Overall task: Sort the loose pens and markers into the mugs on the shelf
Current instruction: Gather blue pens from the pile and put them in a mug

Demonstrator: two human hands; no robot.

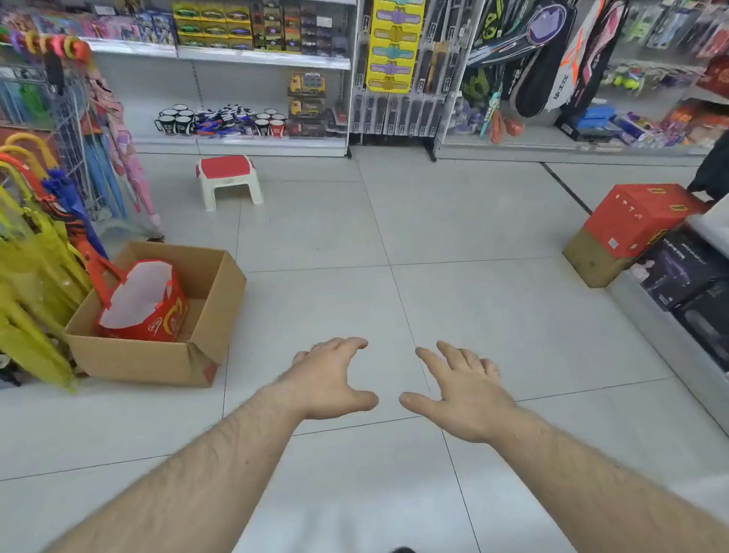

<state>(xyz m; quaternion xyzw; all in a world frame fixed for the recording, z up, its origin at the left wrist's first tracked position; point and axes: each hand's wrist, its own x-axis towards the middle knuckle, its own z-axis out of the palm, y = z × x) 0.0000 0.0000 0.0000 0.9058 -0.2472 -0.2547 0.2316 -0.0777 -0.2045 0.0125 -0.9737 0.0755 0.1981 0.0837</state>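
Note:
On the low shelf (237, 148) at the far wall lies a heap of loose pens and markers (225, 120), blue, black and white. Black mugs (176, 120) stand to the left of the heap, and black and red mugs (271, 123) to its right. My left hand (332, 380) and my right hand (460, 389) are stretched out in front of me over the floor, far from the shelf. Both have spread, relaxed fingers and hold nothing.
A white stool with a red seat (227, 179) stands before the shelf. A cardboard box (159, 320) holding a red bag sits at left beside yellow umbrellas (4, 263). Red and black boxes (636, 226) line the right. Grey floor tiles (460, 232) lie between.

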